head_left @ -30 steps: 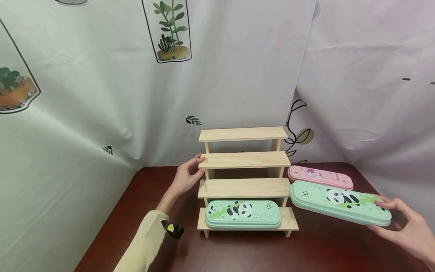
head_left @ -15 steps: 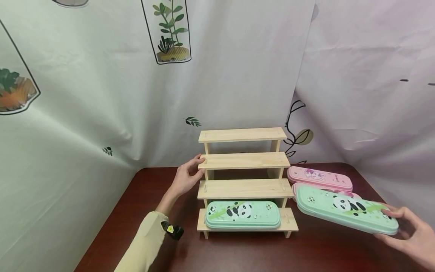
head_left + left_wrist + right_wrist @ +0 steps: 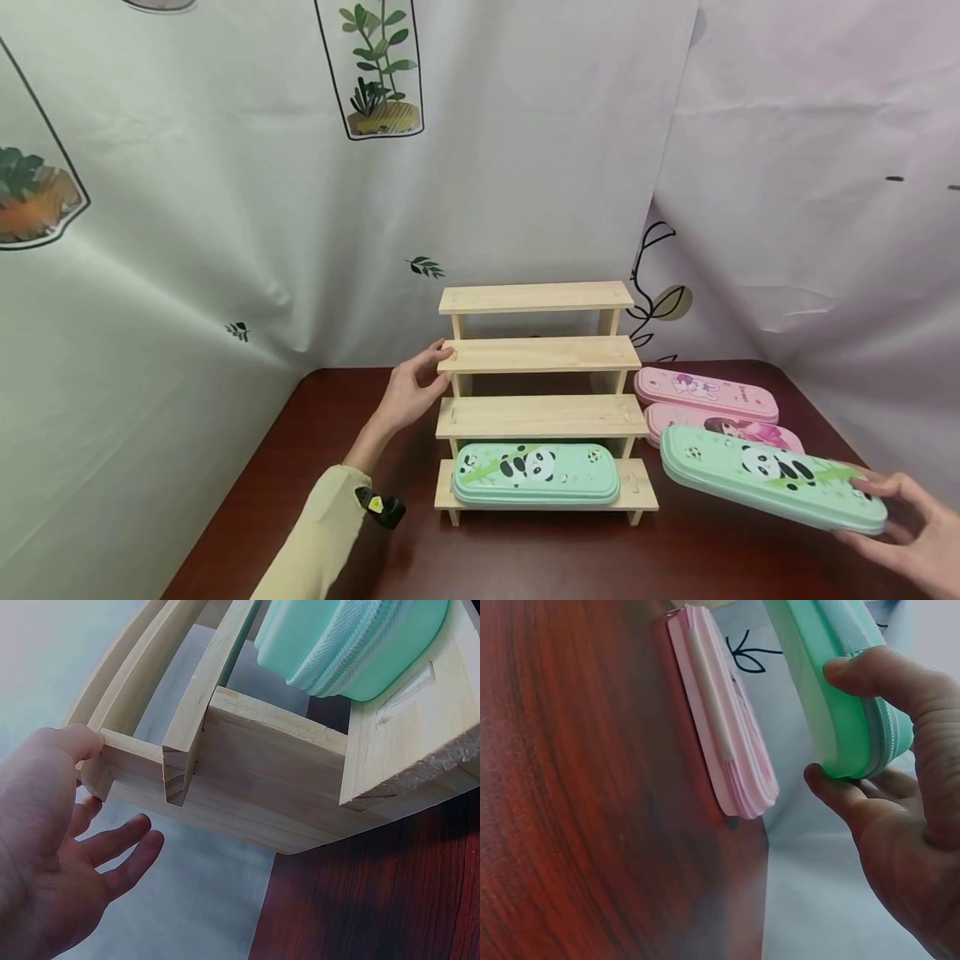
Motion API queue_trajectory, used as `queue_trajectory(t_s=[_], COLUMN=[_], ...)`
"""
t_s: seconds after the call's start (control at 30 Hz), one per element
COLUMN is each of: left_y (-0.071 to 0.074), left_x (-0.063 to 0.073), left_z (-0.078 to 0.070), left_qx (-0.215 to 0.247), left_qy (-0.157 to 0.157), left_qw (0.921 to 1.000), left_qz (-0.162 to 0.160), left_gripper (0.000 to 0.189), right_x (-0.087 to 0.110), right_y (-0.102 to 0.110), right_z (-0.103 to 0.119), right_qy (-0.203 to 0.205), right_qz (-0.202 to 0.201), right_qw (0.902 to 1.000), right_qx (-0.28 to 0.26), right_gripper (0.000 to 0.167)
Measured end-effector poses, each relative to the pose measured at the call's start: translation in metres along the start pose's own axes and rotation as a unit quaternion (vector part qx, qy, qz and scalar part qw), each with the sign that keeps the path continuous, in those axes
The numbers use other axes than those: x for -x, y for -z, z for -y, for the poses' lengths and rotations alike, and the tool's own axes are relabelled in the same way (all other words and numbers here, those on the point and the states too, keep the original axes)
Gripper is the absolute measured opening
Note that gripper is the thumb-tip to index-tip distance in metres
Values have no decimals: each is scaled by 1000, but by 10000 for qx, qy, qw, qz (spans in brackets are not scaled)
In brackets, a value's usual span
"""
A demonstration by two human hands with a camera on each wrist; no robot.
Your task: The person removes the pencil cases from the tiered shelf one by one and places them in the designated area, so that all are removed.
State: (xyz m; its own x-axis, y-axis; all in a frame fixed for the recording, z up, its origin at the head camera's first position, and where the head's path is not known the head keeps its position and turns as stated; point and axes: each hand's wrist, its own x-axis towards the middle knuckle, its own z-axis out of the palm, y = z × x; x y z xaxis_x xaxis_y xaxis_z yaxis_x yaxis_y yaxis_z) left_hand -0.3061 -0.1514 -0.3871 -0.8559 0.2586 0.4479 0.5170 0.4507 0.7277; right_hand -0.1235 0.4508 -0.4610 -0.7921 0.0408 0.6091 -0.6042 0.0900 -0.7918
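Note:
My right hand (image 3: 911, 525) holds a mint-green panda pencil case (image 3: 772, 479) by its right end, thumb on one side and fingers on the other. In the right wrist view the case's zipper (image 3: 847, 630) shows, and the case is raised above the table. My left hand (image 3: 408, 392) pinches the left end of the third shelf up on a wooden stepped rack (image 3: 540, 415); in the left wrist view its other fingers (image 3: 127, 847) stay off the wood. A second mint-green panda pencil case (image 3: 536, 473) lies on the lowest shelf.
Right of the rack, two pink pencil cases lie on the dark red table (image 3: 525, 558): a rabbit one (image 3: 705, 393) behind a girl-print one (image 3: 723, 425), which the held case partly overlaps in the head view. A printed cloth (image 3: 525, 167) hangs behind.
My right hand has moved the held pencil case right and toward me, so the girl-print pink case shows from behind it. The left hand keeps its grip on the rack.

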Motion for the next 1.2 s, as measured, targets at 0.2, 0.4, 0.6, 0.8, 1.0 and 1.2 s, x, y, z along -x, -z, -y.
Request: queue_trajectory(t_s=[0.2,0.4,0.6,0.8,1.0,1.2], left_y=[0,1,1,1,1,0], left_x=[-1,-1,0,0,1,1], left_z=[-1,-3,-2,-1,-1,-1], left_qx=[-5,-67,-135,-86,-99,-82], left_qy=[-48,-28,-106,-77,-146,-145], left_qw=[10000,10000,9998,9999,9998,9999], left_qz=[0,-17,-37,-36,-14,9], left_gripper=[41,41,41,41,41,41], right_x=[6,11,14,17,22,23], right_y=[-2,-3,-4,-6,-6,-2], right_z=[-1,-4,-9,-12,-14,-18], right_qy=[-461,-707,-458,-605,-1068,-1436], right_qz=[-169,-223,-161,-199,-276,-241], right_qw=[9973,9961,9976,9830,9725,9600], right_qx=[550,478,485,1720,2053,2393], right_gripper=[70,66,67,66,63,57])
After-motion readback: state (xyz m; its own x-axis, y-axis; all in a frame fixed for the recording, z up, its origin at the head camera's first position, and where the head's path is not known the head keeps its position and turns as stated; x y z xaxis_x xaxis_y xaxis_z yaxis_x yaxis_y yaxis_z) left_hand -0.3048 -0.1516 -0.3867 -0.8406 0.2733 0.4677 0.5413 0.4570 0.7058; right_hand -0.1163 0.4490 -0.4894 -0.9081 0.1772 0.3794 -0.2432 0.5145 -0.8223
